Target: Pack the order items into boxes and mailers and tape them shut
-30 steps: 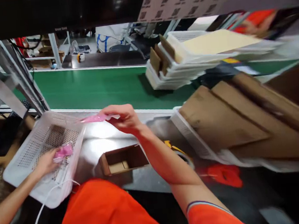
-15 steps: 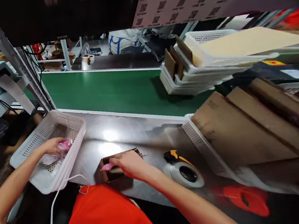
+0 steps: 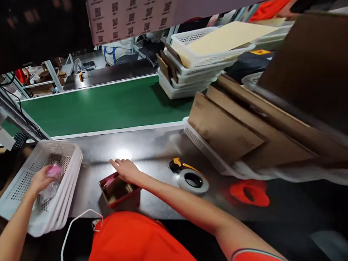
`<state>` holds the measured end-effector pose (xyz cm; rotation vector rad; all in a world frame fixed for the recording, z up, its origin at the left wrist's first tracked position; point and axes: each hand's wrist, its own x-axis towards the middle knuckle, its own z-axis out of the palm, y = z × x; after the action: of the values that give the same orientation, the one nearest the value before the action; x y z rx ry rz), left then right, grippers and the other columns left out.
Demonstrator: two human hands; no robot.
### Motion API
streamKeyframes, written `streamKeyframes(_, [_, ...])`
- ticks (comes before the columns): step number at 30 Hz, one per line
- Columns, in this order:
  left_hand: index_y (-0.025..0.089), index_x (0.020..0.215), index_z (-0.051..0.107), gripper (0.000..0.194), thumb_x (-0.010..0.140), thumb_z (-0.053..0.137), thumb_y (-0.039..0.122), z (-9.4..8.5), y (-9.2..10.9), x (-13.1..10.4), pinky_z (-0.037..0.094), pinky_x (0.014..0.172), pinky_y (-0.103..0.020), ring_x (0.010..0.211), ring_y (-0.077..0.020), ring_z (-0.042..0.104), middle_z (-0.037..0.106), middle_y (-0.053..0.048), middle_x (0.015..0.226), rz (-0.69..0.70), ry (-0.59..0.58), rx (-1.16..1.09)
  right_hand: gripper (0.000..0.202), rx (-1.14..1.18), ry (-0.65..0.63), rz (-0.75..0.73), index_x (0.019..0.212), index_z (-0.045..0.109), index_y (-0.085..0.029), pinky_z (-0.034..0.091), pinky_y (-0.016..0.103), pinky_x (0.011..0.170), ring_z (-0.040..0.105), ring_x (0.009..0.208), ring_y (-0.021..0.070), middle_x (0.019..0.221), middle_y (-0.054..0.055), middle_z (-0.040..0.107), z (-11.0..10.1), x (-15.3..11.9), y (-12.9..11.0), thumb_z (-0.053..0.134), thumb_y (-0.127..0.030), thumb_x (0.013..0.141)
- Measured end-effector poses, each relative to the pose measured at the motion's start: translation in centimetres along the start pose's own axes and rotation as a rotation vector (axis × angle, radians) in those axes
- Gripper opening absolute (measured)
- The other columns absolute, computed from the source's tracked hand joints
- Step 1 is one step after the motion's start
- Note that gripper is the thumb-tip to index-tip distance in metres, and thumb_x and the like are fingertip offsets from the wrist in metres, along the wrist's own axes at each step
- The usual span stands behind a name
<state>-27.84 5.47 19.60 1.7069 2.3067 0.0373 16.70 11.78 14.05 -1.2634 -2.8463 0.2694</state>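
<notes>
Box mouth-up, long axis sideways; left grip around pink packet, right grip released.

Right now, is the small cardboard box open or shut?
Open: the small cardboard box shows its inside from above, with something pink in it.

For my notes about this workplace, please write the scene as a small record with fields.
Left hand: holds pink packet at the left basket stack
Right hand: fingers extended over small open box
Inside box: something pink, partly hidden
Right of box: tape roll on metal table
Farther right: cardboard pieces
Beyond table: green belt bearing stacked white baskets
</notes>
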Motion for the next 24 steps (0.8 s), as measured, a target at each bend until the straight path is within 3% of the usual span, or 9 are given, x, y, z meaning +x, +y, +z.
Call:
streamKeyframes(2, [0.013, 0.146, 0.064, 0.064, 0.087, 0.082, 0.034, -2.6, 0.0, -0.2, 0.057, 0.113, -0.048, 0.131, -0.0354, 0.072, 0.074, -0.018, 0.143, -0.073, 0.204, -0.082, 0.085, 0.025, -0.028, -0.028, 0.162, 0.049, -0.014, 0.053, 0.038, 0.105, 0.071, 0.121, 0.033, 0.137, 0.02, 0.072, 0.5, -0.3, 0.5, 0.088, -0.02, 0.087])
streamKeyframes(4, [0.018, 0.141, 0.066, 0.07, 0.078, 0.09, 0.036, -5.1, 0.6, -0.7, 0.058, 0.113, -0.05, 0.125, -0.0332, 0.073, 0.076, -0.012, 0.136, -0.087, 0.464, -0.232, 0.087, 0.055, -0.056, -0.119, 0.164, 0.048, -0.02, 0.053, 0.038, 0.108, 0.07, 0.128, 0.0321, 0.142, 0.017, 0.072, 0.8, -0.5, 0.4, 0.091, -0.029, 0.088])
streamKeyframes(7, [0.021, 0.132, 0.071, 0.076, 0.064, 0.098, 0.042, -7.4, 3.5, -1.6, 0.061, 0.108, -0.05, 0.11, -0.0274, 0.075, 0.078, -0.004, 0.12, 0.036, 0.762, -0.45, 0.058, 0.075, -0.103, -0.184, 0.155, 0.059, -0.02, 0.055, 0.042, 0.105, 0.073, 0.123, 0.0321, 0.136, 0.016, 0.076, 1.3, -0.4, -0.1, 0.077, -0.029, 0.1])
streamKeyframes(10, [0.018, 0.128, 0.072, 0.08, 0.063, 0.097, 0.057, -7.4, 8.6, -2.7, 0.064, 0.103, -0.05, 0.102, -0.0257, 0.074, 0.077, -0.006, 0.115, 0.199, 0.88, -0.621, 0.048, 0.058, -0.1, -0.116, 0.146, 0.067, -0.015, 0.055, 0.046, 0.105, 0.074, 0.12, 0.0352, 0.129, 0.02, 0.078, 1.5, -0.2, 0.0, 0.074, -0.02, 0.098])
streamKeyframes(13, [0.016, 0.132, 0.068, 0.087, 0.065, 0.096, 0.064, -4.6, 14.7, -4.3, 0.065, 0.099, -0.05, 0.103, -0.0276, 0.074, 0.076, -0.012, 0.121, 0.275, 0.972, -0.864, 0.043, 0.062, -0.094, -0.022, 0.137, 0.073, -0.011, 0.054, 0.045, 0.104, 0.074, 0.118, 0.0361, 0.126, 0.023, 0.079, 1.2, -0.1, 1.5, 0.075, -0.015, 0.095])
streamKeyframes(15, [0.02, 0.137, 0.066, 0.083, 0.071, 0.095, 0.061, -0.9, 18.7, -6.0, 0.067, 0.095, -0.047, 0.105, -0.0282, 0.076, 0.075, -0.012, 0.126, 0.329, 0.885, -0.975, 0.028, 0.095, -0.111, 0.039, 0.123, 0.081, -0.011, 0.055, 0.041, 0.098, 0.076, 0.11, 0.0327, 0.117, 0.021, 0.081, 0.9, -0.2, 3.1, 0.07, -0.015, 0.098])
streamKeyframes(18, [0.027, 0.138, 0.068, 0.062, 0.084, 0.086, 0.051, 5.8, 23.2, -8.5, 0.067, 0.096, -0.046, 0.112, -0.0293, 0.077, 0.076, -0.011, 0.132, 0.478, 0.399, -0.922, 0.02, 0.196, -0.149, 0.094, 0.109, 0.087, -0.016, 0.054, 0.034, 0.087, 0.077, 0.099, 0.0286, 0.105, 0.015, 0.084, 0.8, -0.4, 5.5, 0.071, -0.023, 0.099])
streamKeyframes(21, [0.025, 0.141, 0.07, 0.061, 0.082, 0.083, 0.036, 10.8, 25.2, -9.3, 0.062, 0.109, -0.045, 0.126, -0.0324, 0.074, 0.076, -0.013, 0.14, 0.499, -0.084, -0.545, 0.022, 0.327, -0.182, 0.101, 0.112, 0.088, -0.022, 0.052, 0.029, 0.081, 0.076, 0.096, 0.0251, 0.104, 0.009, 0.085, 1.0, -0.9, 6.8, 0.073, -0.025, 0.096])
streamKeyframes(24, [0.016, 0.124, 0.081, 0.059, 0.069, 0.092, 0.035, 12.7, 25.8, -8.4, 0.067, 0.09, -0.047, 0.105, -0.0405, 0.081, 0.083, -0.019, 0.118, 0.406, -0.264, -0.357, 0.033, 0.433, -0.216, 0.054, 0.125, 0.085, -0.023, 0.052, 0.026, 0.083, 0.076, 0.099, 0.0214, 0.116, 0.006, 0.085, 1.4, -1.6, 6.8, 0.072, -0.025, 0.094])
